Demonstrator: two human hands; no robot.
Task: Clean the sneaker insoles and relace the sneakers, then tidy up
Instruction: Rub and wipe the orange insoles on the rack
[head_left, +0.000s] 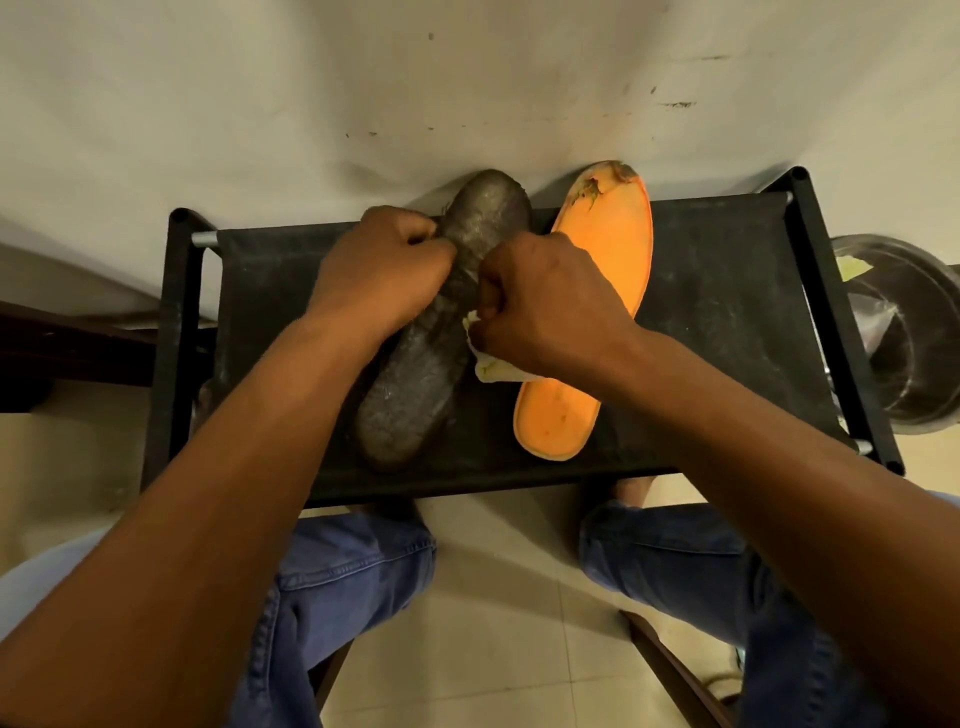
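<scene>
Two insoles lie on a black fabric-topped rack (727, 338). The dark grey insole (415, 384) lies left of centre, toe pointing away from me. The orange insole (608, 260) lies to its right, its toe end torn and dirty. My left hand (379, 270) grips the left edge of the grey insole near its toe. My right hand (545, 301) is curled round a pale yellowish cloth (493, 364) and presses it against the grey insole's right edge, partly over the orange insole.
A steel bowl (909, 332) with a scrap of yellowish cloth stands on the floor right of the rack. A white scuffed wall (467, 78) rises behind the rack. My knees in blue jeans (675, 551) sit just below the rack's near edge. Dark furniture (62, 353) stands at left.
</scene>
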